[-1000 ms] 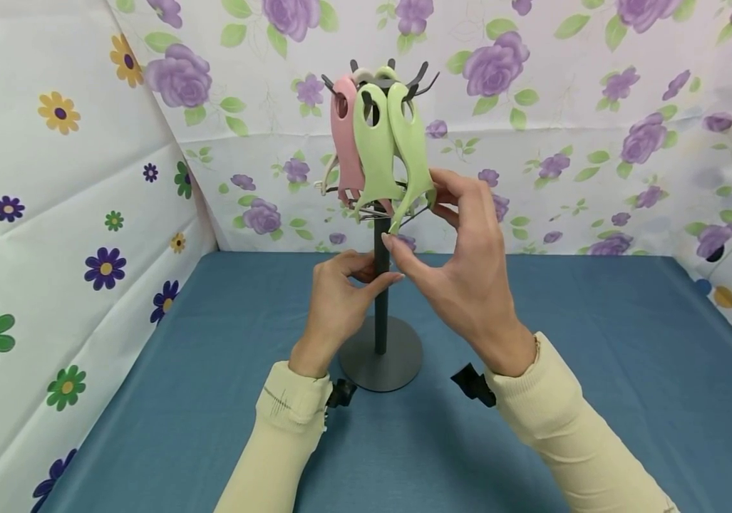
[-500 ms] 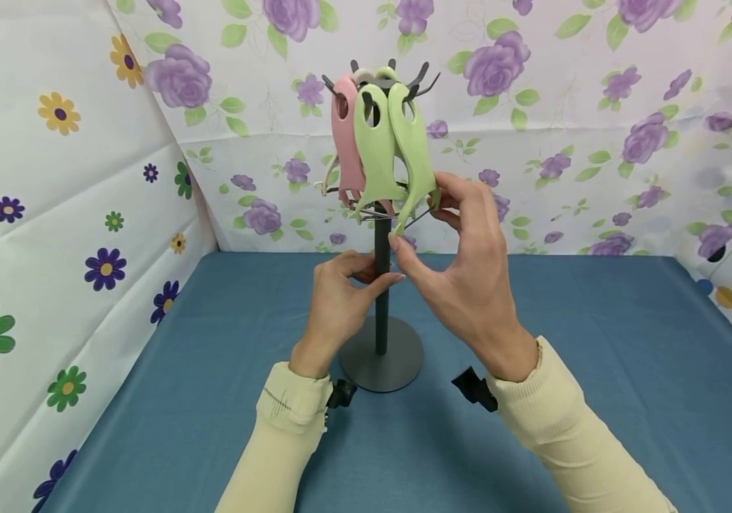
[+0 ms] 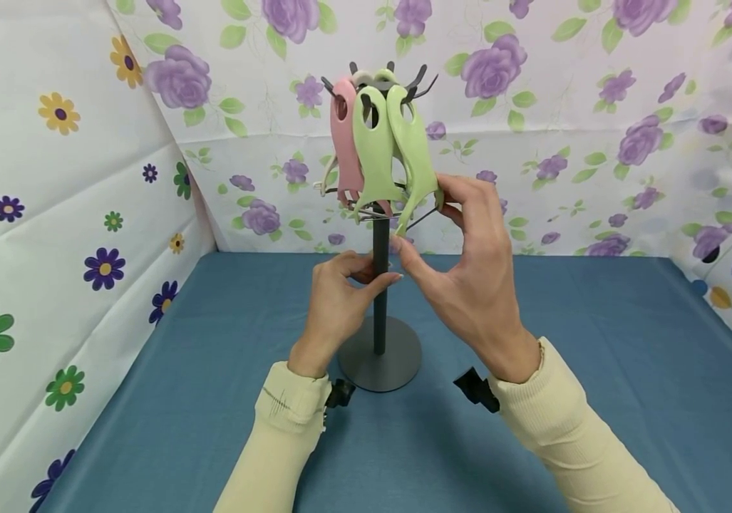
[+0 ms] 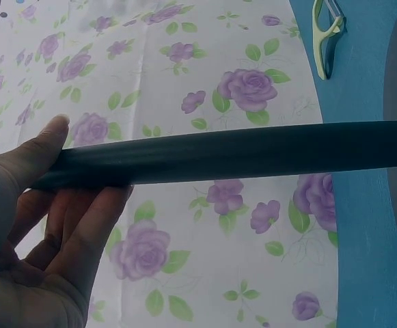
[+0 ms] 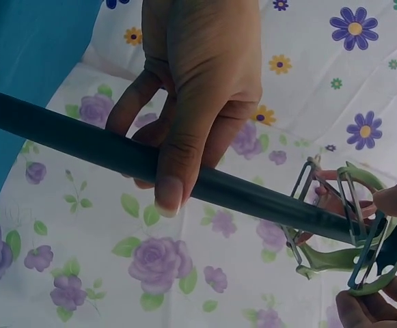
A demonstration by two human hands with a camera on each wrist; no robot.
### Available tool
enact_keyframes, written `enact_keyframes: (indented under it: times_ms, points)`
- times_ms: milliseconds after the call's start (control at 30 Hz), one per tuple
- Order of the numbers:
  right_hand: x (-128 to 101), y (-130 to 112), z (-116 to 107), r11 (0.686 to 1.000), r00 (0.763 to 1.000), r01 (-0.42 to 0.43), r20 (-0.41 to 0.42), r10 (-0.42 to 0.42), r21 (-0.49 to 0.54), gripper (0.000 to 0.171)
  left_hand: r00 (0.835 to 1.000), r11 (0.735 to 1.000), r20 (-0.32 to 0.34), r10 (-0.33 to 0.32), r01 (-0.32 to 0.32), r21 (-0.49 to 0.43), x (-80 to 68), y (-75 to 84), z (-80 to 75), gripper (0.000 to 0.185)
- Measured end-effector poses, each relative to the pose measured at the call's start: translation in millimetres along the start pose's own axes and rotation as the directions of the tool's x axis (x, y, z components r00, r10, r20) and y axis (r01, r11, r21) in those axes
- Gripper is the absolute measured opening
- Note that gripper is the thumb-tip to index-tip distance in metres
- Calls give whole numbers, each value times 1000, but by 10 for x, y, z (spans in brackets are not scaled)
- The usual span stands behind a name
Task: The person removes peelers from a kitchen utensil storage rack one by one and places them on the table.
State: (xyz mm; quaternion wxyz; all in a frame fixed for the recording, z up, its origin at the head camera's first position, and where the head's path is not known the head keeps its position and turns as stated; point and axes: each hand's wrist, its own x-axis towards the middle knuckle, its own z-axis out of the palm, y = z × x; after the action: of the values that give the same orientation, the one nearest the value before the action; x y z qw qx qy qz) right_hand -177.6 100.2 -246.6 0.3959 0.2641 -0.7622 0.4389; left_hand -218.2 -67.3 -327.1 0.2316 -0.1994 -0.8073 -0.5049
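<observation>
A dark grey stand [image 3: 380, 356] with a round base holds several fish-shaped peelers on its top hooks: one pink [image 3: 344, 149] and two green in front. My left hand [image 3: 375, 274] grips the pole [image 3: 379, 306] at mid height; the same grip shows in the left wrist view [image 4: 48, 205] and in the right wrist view [image 5: 198, 89]. My right hand [image 3: 430, 217] pinches the lower blade end of the rightmost green peeler [image 3: 412, 157], which still hangs from its hook. In the right wrist view my fingertips [image 5: 396, 198] touch the peeler heads [image 5: 348, 236].
The stand sits on a blue tablecloth [image 3: 596, 370]. Flowered sheets form walls at the left [image 3: 51, 214], the back [image 3: 564, 142] and the right. Behind the front peelers hang a cream and another green one, mostly hidden.
My right hand has shifted slightly to the right, and the lower end of the green peeler has swung with it. The left hand keeps its grip on the pole.
</observation>
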Motion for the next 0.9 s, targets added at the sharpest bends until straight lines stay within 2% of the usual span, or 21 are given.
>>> enact_keyframes:
  times_ms: [600,900]
  points:
    - [2,-14,-48,1000,1000,-6,-10,5,-21,65,1000,1000,11,-7,7,19,-27,-20,24,24]
    - [51,-30,-88,998,999,43,-12,-44,-45,65,1000,999,4,1,-2,34,-6,11,3,23]
